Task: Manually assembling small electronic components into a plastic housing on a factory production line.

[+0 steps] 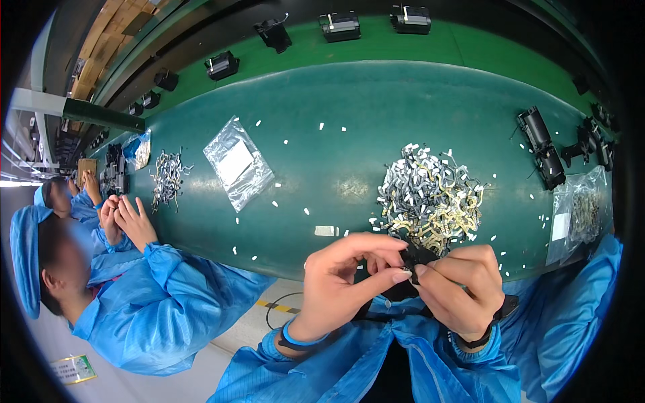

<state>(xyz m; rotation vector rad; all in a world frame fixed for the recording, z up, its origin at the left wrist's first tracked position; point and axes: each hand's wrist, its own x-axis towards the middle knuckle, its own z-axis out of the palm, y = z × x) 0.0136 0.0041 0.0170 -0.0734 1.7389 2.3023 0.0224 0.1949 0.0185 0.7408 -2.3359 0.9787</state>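
Close in front of my chest, at the near edge of the green table (336,181), both hands meet on a small black part (418,256). My left hand (353,272) pinches it between thumb and fingers from the left. On the other side my right hand (463,285) grips it with closed fingertips. My fingers cover much of the part, so its exact kind is hard to make out. Just beyond my hands lies a heap of short wire cables (430,195) with white connectors, in black, grey and yellow.
A clear plastic bag (238,164) with a white label lies left of centre. White scraps (275,203) dot the table. Black housings (543,148) and another bag (579,215) sit at the right. A co-worker (148,295) in blue works at my left; a blue sleeve (578,316) shows at my right. Black units (339,27) line the green strip beyond.
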